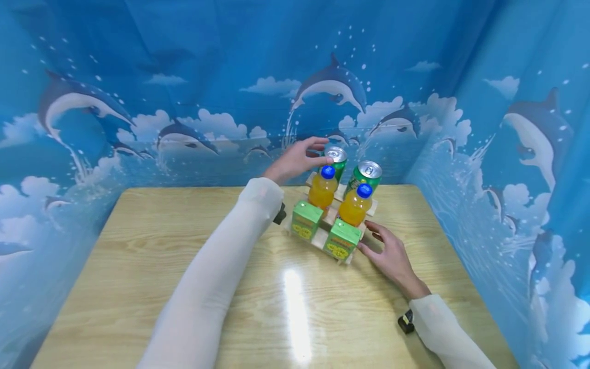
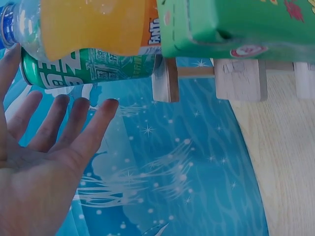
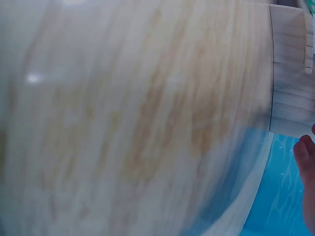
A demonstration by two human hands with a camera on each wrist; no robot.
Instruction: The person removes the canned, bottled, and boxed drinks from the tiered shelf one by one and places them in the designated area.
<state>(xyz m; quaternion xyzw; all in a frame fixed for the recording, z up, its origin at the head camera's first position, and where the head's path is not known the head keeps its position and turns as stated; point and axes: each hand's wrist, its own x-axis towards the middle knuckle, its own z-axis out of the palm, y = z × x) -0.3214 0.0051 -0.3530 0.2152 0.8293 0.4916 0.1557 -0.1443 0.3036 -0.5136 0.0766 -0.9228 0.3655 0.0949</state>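
A stepped wooden rack (image 1: 319, 239) carries drinks in pairs: two green cans at the back, two orange Fanta bottles in the middle, two green juice cartons in front. My left hand (image 1: 296, 161) is at the left can (image 1: 340, 170), fingers behind it and thumb in front near the bottle's blue cap (image 1: 328, 172). In the left wrist view the fingers (image 2: 78, 115) are spread, beside the can (image 2: 98, 69). My right hand (image 1: 392, 256) is at the rack's right side, fingertips close to the wood beside the right carton (image 1: 342, 240). The right wrist view shows only part of that hand (image 3: 308, 169).
The rack stands at an angle on a wood-grain table (image 1: 184, 246), toward its back right. A blue dolphin-print curtain (image 1: 207, 77) hangs behind the table and along its sides.
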